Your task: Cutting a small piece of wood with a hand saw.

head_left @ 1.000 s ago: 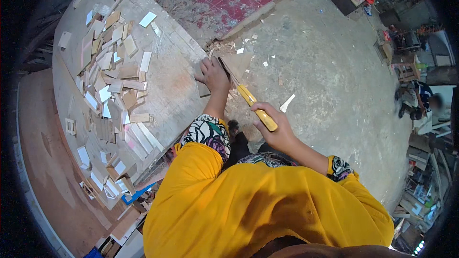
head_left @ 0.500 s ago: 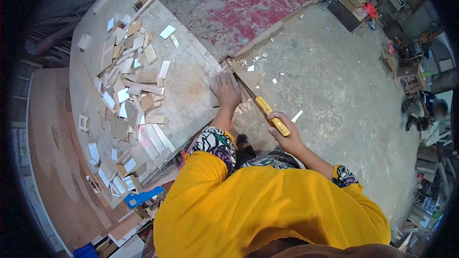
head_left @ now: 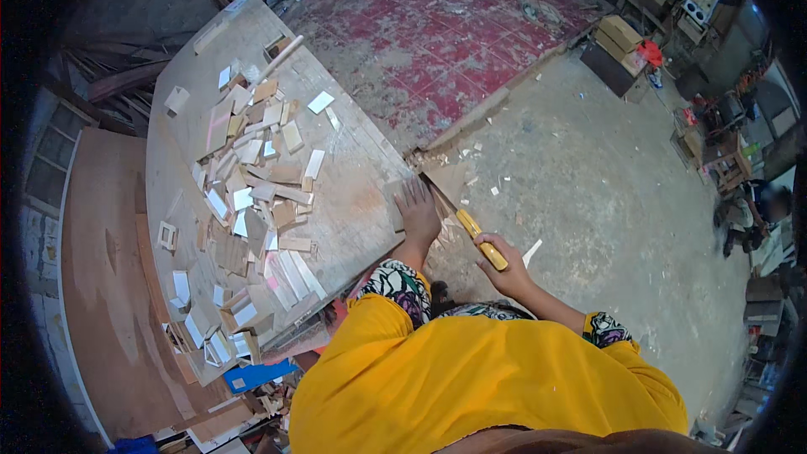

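My left hand [head_left: 419,215] lies flat with its fingers stretched out, pressing on a thin wooden piece [head_left: 392,202] at the worktable's right edge. Wrapped around the yellow handle [head_left: 481,239] of a handsaw is my right hand [head_left: 507,266], just off that edge. The saw's blade [head_left: 442,192] slants forward from the handle to the table edge, beside my left fingertips. Where its teeth meet the wood is too small to make out.
Wooden offcuts and white-faced pieces cover the left of the worktable [head_left: 353,193]. A brown board [head_left: 105,261] lies beyond its left side. Scraps litter the concrete floor [head_left: 588,202]. Cardboard boxes [head_left: 618,38] stand far right, and a person [head_left: 748,206] sits at the right rim.
My right hand has pushed the saw a little forward, bringing its handle closer to my left hand. The left hand keeps its place on the wood. The whole view has shifted slightly.
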